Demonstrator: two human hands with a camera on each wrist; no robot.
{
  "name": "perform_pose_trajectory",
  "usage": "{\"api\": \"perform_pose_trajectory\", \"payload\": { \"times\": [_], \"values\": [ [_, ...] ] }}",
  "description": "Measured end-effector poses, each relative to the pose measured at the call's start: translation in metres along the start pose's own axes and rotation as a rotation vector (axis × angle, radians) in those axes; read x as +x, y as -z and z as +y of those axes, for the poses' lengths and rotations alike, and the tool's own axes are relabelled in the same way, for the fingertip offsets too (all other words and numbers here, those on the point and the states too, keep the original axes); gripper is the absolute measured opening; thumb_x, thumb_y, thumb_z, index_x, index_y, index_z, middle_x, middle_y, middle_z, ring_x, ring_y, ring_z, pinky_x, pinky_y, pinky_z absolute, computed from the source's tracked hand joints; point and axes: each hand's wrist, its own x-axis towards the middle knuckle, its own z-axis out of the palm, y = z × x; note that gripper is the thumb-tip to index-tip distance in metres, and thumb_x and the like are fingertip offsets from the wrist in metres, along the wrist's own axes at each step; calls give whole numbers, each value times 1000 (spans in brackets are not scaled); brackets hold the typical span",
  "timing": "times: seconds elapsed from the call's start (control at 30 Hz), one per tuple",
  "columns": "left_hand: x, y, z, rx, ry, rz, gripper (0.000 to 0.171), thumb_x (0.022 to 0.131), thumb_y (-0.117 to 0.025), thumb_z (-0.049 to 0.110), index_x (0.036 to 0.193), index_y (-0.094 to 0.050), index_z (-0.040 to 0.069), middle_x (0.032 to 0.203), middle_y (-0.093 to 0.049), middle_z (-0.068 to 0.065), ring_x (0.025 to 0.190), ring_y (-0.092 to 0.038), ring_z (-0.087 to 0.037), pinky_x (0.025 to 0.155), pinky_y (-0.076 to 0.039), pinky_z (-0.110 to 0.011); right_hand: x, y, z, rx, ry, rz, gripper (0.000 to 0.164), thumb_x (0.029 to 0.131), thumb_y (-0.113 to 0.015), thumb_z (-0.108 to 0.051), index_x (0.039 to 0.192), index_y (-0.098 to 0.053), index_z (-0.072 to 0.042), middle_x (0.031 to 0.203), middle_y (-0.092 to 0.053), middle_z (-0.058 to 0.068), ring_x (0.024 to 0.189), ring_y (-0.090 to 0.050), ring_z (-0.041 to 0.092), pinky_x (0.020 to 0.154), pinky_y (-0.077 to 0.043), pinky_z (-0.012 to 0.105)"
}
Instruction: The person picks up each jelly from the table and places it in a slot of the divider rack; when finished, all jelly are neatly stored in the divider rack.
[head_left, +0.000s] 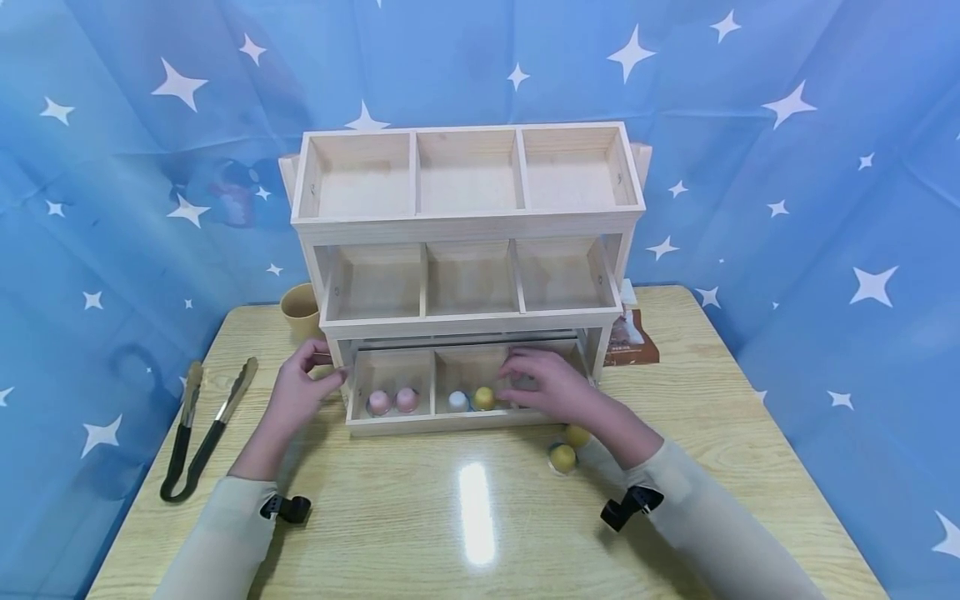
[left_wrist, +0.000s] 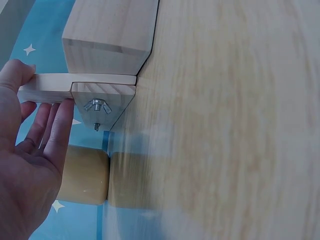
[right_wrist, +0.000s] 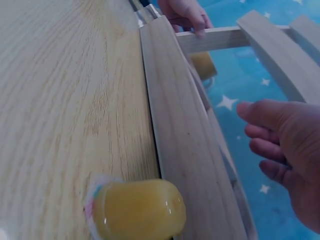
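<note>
A three-tier wooden shelf with divided trays stands on the table. My left hand grips a wooden bar of its left side, thumb on one face and fingers on the other. Over the bottom tray hovers my right hand, its fingers loosely curled around nothing. Two pink jelly cups sit in the tray's left compartment. The middle one holds a white jelly cup and a yellow jelly cup. My right hand hides part of the tray's right side. Outside its front lie two more yellow jelly cups.
Black-handled tongs lie on the table's left side. A tan cup stands behind my left hand. Near the shelf's right leg is a brown packet. A blue star-patterned cloth hangs behind and around the table.
</note>
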Motion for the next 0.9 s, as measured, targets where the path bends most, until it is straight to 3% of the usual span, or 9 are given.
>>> {"api": "perform_pose_trajectory", "payload": {
  "times": [0.2, 0.37, 0.63, 0.9],
  "values": [
    [0, 0, -1, 4, 5, 2, 34, 100, -80, 4, 129, -65, -2, 127, -71, -24, 109, -65, -11, 108, -43, -59, -23, 11, 1, 26, -29, 85, 25, 94, -90, -10, 118, -80, -8, 113, -76, 6, 101, -72, 24, 84, -63, 43],
    [-1, 0, 1, 9, 4, 2, 34, 100, -80, 6, 130, -65, -2, 127, -71, -24, 109, -65, -10, 107, -44, -57, -46, 19, 3, 30, -68, 119, 24, 95, -88, -9, 117, -79, -7, 111, -75, 8, 100, -69, 23, 84, -61, 49],
    [0, 0, 1, 0, -8, 6, 34, 99, -81, 5, 129, -66, -2, 126, -71, -24, 107, -65, -8, 110, -42, -62, -81, 20, 8, 37, -131, 122, 22, 97, -85, -5, 118, -79, -9, 110, -74, 3, 97, -68, 18, 81, -60, 35],
    [0, 0, 0, 5, -1, 8, 34, 100, -81, 5, 129, -66, -2, 126, -71, -24, 107, -65, -8, 109, -43, -60, -106, 17, 12, 22, -119, 162, 23, 94, -87, -3, 114, -79, -11, 110, -76, 3, 96, -71, 25, 82, -60, 43]
  ]
}}
